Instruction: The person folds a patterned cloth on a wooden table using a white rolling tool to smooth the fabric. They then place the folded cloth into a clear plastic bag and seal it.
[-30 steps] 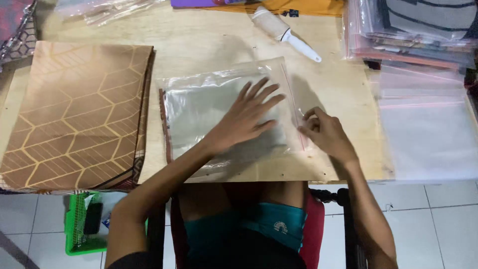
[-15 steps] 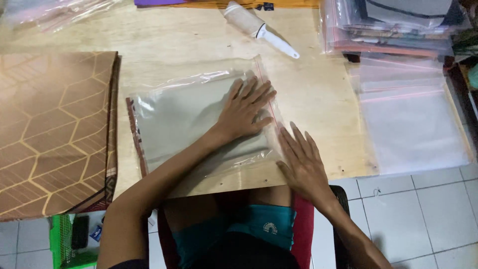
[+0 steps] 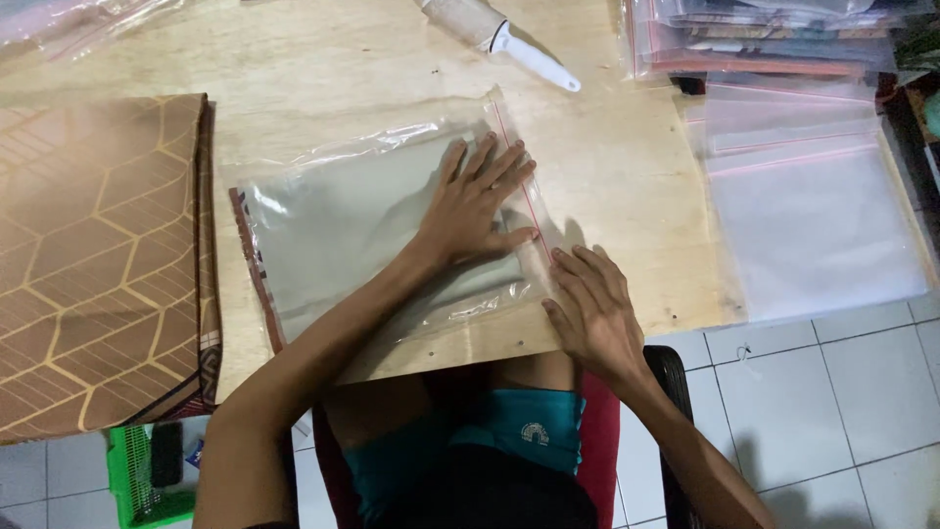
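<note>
Change since the earlier frames: the right hand [image 3: 592, 309] has left the bag's corner and now lies flat, fingers spread, at the lower end of the seal strip; the left hand [image 3: 477, 204] remains pressed on the bag.

Item: clear plastic zip bag with a red seal line [image 3: 382, 220], lying flat near the front edge of the pale plywood tabletop [image 3: 323, 69]. Contents: one folded grey-green cloth filling most of the bag, with a patterned edge showing at the left side.

Grip: neither hand grasps anything; both are open palms, pressing down.

Handling note: judged best done by holding the bag steady with the left palm, pushing air toward the opening, and running firm, even pressure along the whole seal.

Adjacent: folded brown fabric with gold hexagon lines [image 3: 93, 255] at left; stack of empty clear zip bags [image 3: 813, 216] at right; piled filled bags [image 3: 764, 34] behind them; white-handled lint roller [image 3: 499, 39].
</note>
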